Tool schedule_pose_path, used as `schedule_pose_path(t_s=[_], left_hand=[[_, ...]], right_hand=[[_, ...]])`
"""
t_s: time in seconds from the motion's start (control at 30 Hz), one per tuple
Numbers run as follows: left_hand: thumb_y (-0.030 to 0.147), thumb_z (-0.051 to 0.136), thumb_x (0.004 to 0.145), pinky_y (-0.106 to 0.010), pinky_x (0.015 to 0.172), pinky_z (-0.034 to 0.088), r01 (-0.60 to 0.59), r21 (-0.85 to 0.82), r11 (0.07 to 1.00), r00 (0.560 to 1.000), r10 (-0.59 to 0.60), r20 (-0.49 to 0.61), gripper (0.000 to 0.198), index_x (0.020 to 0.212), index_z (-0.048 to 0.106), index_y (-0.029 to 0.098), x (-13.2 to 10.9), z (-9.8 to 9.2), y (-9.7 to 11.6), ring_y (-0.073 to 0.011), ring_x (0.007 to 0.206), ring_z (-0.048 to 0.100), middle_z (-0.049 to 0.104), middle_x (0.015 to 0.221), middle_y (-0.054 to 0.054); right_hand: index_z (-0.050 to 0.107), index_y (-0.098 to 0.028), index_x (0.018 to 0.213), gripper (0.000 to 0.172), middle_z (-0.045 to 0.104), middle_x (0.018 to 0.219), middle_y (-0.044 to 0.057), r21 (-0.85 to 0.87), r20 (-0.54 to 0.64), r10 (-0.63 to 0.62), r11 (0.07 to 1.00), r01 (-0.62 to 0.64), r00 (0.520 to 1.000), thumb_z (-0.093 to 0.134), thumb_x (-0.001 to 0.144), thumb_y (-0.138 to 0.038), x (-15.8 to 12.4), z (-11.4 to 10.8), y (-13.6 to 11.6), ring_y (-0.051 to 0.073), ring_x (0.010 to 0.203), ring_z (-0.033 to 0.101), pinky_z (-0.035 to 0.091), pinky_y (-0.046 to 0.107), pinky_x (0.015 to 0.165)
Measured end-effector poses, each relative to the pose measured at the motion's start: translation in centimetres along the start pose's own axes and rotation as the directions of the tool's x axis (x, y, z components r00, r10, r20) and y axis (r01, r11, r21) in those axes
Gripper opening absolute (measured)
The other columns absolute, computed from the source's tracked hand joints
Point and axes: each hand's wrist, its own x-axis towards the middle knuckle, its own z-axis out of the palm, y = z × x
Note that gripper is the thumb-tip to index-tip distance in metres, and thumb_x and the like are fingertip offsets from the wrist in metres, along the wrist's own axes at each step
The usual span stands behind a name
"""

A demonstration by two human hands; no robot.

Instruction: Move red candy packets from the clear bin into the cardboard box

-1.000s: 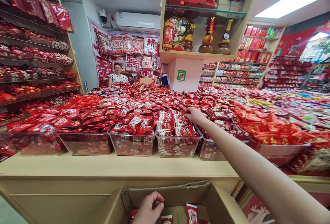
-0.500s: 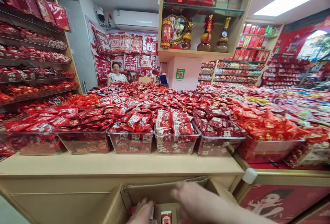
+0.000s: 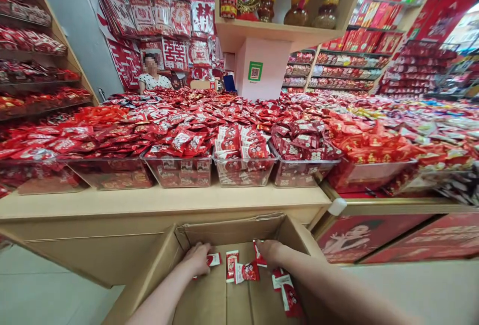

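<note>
Both hands reach down into an open cardboard box point(image 3: 209, 300). My left hand point(image 3: 198, 259), near the box's left side, has its fingers curled round a small red-and-white wrapped packet point(image 3: 214, 259); a bit of red shows beneath the palm. Toward the far right, my right hand point(image 3: 271, 251) is closed on another wrapped packet point(image 3: 259, 253), its fingertips partly hidden. Between the hands, an upright-lying packet point(image 3: 231, 261) touches a slanted packet point(image 3: 247, 272) on the box floor. More packets point(image 3: 290, 297) lie below my right forearm.
Behind the box runs a wooden counter point(image 3: 112, 200) with clear plastic bins point(image 3: 245, 175) heaped with red packets. A glass-fronted case point(image 3: 368, 238) stands at the right. A person point(image 3: 154, 80) sits behind the counter. A display cabinet point(image 3: 258, 31) rises above it.
The view has tilted downward, showing more of the box floor and its packets. My right hand, blurred before over the box, is now lower inside it at a packet. My left hand stays inside the box.
</note>
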Motion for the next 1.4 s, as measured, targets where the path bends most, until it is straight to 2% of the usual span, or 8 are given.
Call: schedule_pose_path(t_s=[0.13,0.3,0.5,0.77,0.87,1.0,1.17,1.4], left_hand=[[0.026,0.057,0.073,-0.036,0.071,0.044,-0.012,-0.014,1.0,0.998,0.012,0.063,0.02,0.09,0.055,0.014,0.1,-0.1,-0.1,-0.0171,0.08,0.055,0.059,0.09,-0.003],[0.026,0.059,0.069,-0.029,0.062,0.043,-0.086,-0.101,0.991,0.996,0.086,-0.005,0.022,0.087,0.053,0.014,-0.1,-1.3,0.5,-0.0144,0.071,0.055,0.059,0.082,-0.001],[0.026,0.069,0.048,-0.021,0.052,0.031,-0.116,-0.165,0.98,0.984,0.09,-0.156,0.041,0.083,0.051,0.018,-0.5,-2.1,0.9,-0.0157,0.068,0.051,0.056,0.073,0.003],[0.031,0.065,0.053,-0.022,0.055,0.031,-0.126,-0.306,0.944,0.983,0.077,-0.168,0.034,0.081,0.053,0.016,0.0,-1.5,1.0,-0.0154,0.065,0.049,0.055,0.07,0.002],[0.031,0.059,0.06,-0.022,0.058,0.034,-0.171,-0.402,0.9,0.984,0.14,-0.106,0.026,0.08,0.056,0.014,-0.2,-1.4,1.3,-0.0152,0.067,0.05,0.058,0.069,0.001],[0.032,0.058,0.063,-0.021,0.058,0.037,-0.224,-0.518,0.826,0.964,0.267,0.01,0.024,0.079,0.061,0.016,-1.2,-1.7,2.4,-0.0133,0.064,0.051,0.059,0.067,0.003],[0.048,0.051,0.066,-0.02,0.044,0.035,-0.188,-0.625,0.758,0.933,0.337,0.128,0.036,0.078,0.063,0.016,-2.4,-2.6,3.7,-0.0107,0.049,0.048,0.056,0.058,0.003],[0.048,0.055,0.065,-0.019,0.048,0.035,-0.233,-0.708,0.666,0.94,0.34,0.011,0.037,0.075,0.063,0.014,-2.5,-3.4,4.4,-0.0095,0.048,0.05,0.055,0.061,0.002]], right_hand=[[0.046,-0.021,0.114,0.079,0.062,0.096,0.013,-0.047,0.085,0.045,0.998,-0.041,0.995,0.066,0.039,-0.008,-0.8,-0.8,-0.8,0.032,0.083,0.059,0.046,0.034,0.06],[0.06,-0.018,0.092,0.036,0.062,0.092,0.015,-0.093,0.034,-0.026,0.995,0.029,0.999,0.061,0.057,-0.023,-1.9,-2.3,-2.4,0.03,0.082,0.059,0.046,0.033,0.061],[0.058,-0.013,0.095,0.048,0.061,0.094,0.014,-0.116,0.114,-0.163,0.978,0.176,0.98,0.064,0.055,-0.038,-0.6,-2.0,-4.4,0.028,0.081,0.059,0.047,0.031,0.063],[0.059,-0.012,0.093,0.045,0.062,0.092,0.013,-0.161,0.17,-0.248,0.948,0.275,0.954,0.065,0.055,-0.035,-0.1,-0.3,-4.6,0.025,0.084,0.059,0.046,0.03,0.067],[0.059,-0.013,0.089,0.043,0.063,0.087,0.013,-0.097,0.074,-0.218,0.97,0.224,0.973,0.066,0.053,-0.034,-0.3,-0.9,-4.6,0.027,0.079,0.059,0.046,0.03,0.063],[0.048,-0.013,0.107,0.055,0.061,0.089,0.012,-0.035,-0.153,-0.103,0.995,0.099,0.983,0.063,0.059,-0.037,-0.6,-1.9,-5.0,0.027,0.079,0.059,0.045,0.032,0.063],[0.056,-0.022,0.098,0.026,0.06,0.093,0.005,0.047,-0.309,-0.364,0.917,0.397,0.879,0.049,0.075,-0.033,-0.8,-2.7,-5.1,0.017,0.084,0.056,0.04,0.022,0.068],[0.063,-0.016,0.072,0.029,0.063,0.067,0.003,0.181,-0.357,-0.367,0.875,0.449,0.859,0.04,0.08,-0.031,-0.3,-3.6,-4.1,0.011,0.059,0.053,0.034,0.018,0.053]])
